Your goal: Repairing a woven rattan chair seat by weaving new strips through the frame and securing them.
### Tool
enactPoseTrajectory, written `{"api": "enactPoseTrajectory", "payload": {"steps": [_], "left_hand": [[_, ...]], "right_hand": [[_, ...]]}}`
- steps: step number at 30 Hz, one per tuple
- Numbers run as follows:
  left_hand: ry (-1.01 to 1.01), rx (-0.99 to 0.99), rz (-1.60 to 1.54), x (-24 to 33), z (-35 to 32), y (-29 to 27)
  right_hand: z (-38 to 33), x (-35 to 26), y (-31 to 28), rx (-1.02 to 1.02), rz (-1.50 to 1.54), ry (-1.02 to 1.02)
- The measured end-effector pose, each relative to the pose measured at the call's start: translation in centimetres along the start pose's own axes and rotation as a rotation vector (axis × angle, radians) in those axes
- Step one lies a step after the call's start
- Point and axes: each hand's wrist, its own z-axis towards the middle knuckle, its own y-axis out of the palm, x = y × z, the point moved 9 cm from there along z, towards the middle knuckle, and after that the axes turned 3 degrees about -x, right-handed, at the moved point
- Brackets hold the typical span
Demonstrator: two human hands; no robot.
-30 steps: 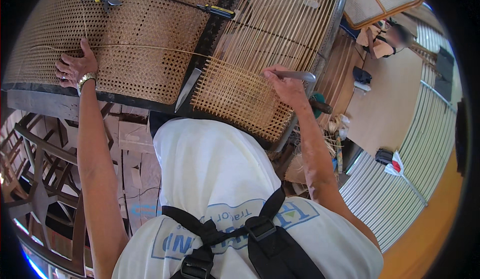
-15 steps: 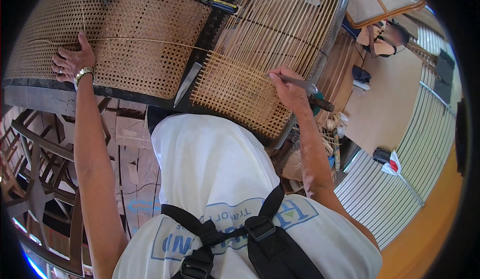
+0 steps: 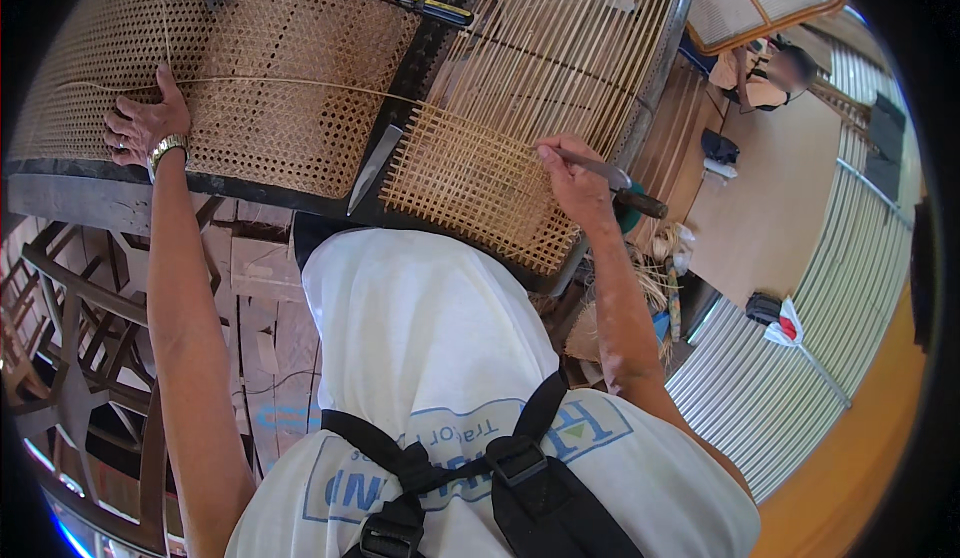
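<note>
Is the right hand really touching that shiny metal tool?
Touching. The head view shows the right hand pinching the metal tool between thumb and fingers, its flat end sticking out past them.

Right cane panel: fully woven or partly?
Partly woven: the right cane panel has a grid at its near end; farther off, mostly parallel strands.

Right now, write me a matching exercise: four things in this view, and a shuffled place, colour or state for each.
1. left hand
2. right hand
3. loose blade
4. screwdriver-like tool

A. blue and yellow handle
B. holding a metal tool
C. silver-grey
D. spread over close-woven cane

Pairs: 1-D, 2-B, 3-C, 4-A
</note>
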Motion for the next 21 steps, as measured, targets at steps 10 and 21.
{"api": "enactPoseTrajectory", "payload": {"steps": [10, 21], "left_hand": [[-0.015, -0.026, -0.011, -0.1, 0.0, 0.1], [-0.011, -0.039, -0.025, 0.0, 0.1, 0.3]], "right_hand": [[-1.2, -1.6, -0.3, 0.072, -0.011, -0.055], [-2.5, -3.6, 1.3, 0.215, -0.258, -0.312]]}}
